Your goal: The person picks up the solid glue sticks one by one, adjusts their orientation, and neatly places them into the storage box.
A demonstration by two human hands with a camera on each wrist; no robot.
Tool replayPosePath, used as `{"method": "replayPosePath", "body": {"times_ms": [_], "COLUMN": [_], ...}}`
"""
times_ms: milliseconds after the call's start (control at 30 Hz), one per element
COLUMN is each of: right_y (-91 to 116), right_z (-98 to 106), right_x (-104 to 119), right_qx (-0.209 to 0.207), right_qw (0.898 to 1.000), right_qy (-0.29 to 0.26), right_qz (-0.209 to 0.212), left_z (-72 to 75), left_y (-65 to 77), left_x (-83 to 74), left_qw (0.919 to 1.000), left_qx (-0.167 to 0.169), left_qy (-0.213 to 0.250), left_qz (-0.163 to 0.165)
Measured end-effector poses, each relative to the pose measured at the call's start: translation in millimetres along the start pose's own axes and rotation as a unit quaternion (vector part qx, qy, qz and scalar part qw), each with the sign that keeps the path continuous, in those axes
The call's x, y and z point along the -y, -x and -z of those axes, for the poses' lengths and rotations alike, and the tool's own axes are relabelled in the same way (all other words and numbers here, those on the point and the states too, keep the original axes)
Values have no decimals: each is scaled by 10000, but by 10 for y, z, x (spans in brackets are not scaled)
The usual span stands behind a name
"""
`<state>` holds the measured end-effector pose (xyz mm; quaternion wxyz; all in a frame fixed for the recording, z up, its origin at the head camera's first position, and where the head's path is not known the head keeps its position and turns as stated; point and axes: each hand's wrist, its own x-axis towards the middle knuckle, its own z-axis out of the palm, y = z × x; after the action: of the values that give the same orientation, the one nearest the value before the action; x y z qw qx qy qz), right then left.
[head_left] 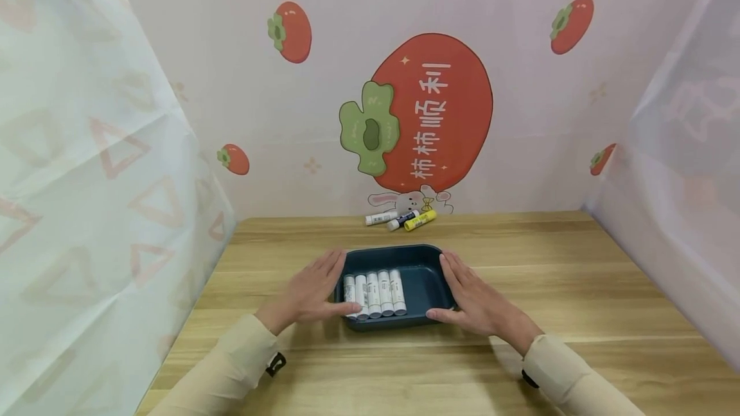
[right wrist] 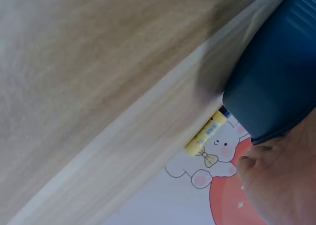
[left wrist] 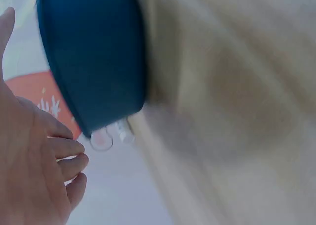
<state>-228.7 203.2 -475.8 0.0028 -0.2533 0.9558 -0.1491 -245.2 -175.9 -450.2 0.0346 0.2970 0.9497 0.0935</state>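
Observation:
A dark blue rectangular tray (head_left: 428,287) stands in front of the person, several white glue sticks (head_left: 373,294) lined up side by side in its left half. At its left end, the left hand (head_left: 315,287) has fairly straight fingers along the rim, with the thumb reaching over the front corner beside the nearest sticks. The right hand (head_left: 476,294) rests at the opposite end, fingers extended toward the back corner and thumb over the front rim. In the right wrist view, fingertips of the right hand (right wrist: 281,170) meet the tray's rim (right wrist: 276,135).
Behind the tray, by the back wall, lie a white glue stick (head_left: 381,217), a dark blue one with a light end (head_left: 403,220) and a yellow one (head_left: 420,220). A persimmon-print sheet (head_left: 520,165) hangs behind the wooden table (head_left: 520,242); pale sheets flank both sides.

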Motion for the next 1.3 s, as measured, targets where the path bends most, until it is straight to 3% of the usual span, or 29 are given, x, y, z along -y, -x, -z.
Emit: {"method": "replayPosePath", "body": {"times_ms": [333,533,900,1300], "right_y": [-19,-21,-41,-4], "right_z": [11,4,-18,-16], "right_x": [-17,-30,-29,-8], "right_qx": [27,51,65,29], "right_qw": [10000,10000,10000,10000], "right_qy": [46,58,51,11], "right_qz": [-31,-35,-4,-49], "left_z": [382,483,378,247], "left_y": [-343,-612,-1026,-1435], "left_x": [303,446,743,883], "left_qw": [9985,9976,9983,9963], "left_qx": [4,-78,-310,-560], "left_qy": [406,643,499,646], "left_qz": [365,256,43,-7]}}
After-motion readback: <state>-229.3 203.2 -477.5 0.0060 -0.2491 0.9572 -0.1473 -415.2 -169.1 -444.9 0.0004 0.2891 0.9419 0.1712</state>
